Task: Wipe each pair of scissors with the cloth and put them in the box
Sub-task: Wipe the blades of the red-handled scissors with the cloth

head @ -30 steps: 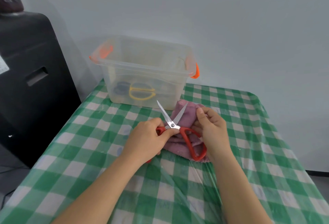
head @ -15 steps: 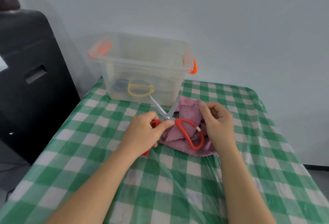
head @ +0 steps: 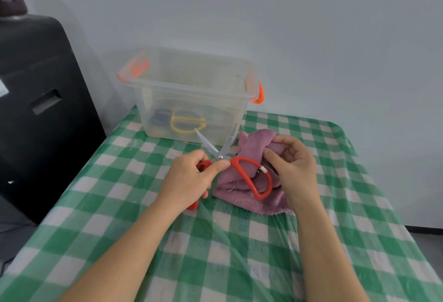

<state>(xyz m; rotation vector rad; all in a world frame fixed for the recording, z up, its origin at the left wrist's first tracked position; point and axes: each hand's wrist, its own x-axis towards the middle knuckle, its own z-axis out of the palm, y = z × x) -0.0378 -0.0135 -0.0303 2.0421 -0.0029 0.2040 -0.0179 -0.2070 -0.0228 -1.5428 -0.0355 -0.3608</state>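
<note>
1. My left hand (head: pixel 189 177) grips the red scissors (head: pixel 242 170) at the pivot, fingers curled round one handle.
2. My right hand (head: pixel 292 165) pinches the purple cloth (head: pixel 249 153) bunched beneath the other handle.
3. The blades spread open in a V, tips pointing away toward the clear box (head: pixel 191 100).
4. Two more pairs lie inside it, one yellow (head: pixel 187 122), one dark (head: pixel 159 118).
5. All sits on a green checked tablecloth (head: pixel 239 253) by a grey wall (head: pixel 311 26), with a black cabinet (head: pixel 43 100) at left.

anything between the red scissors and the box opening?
Nothing visible. The red-handled scissors, blades spread, are held in the left hand just in front of the clear plastic box with orange latches; its top is open, no lid. The purple cloth, pinched by the right hand, sits off to the right.
</note>
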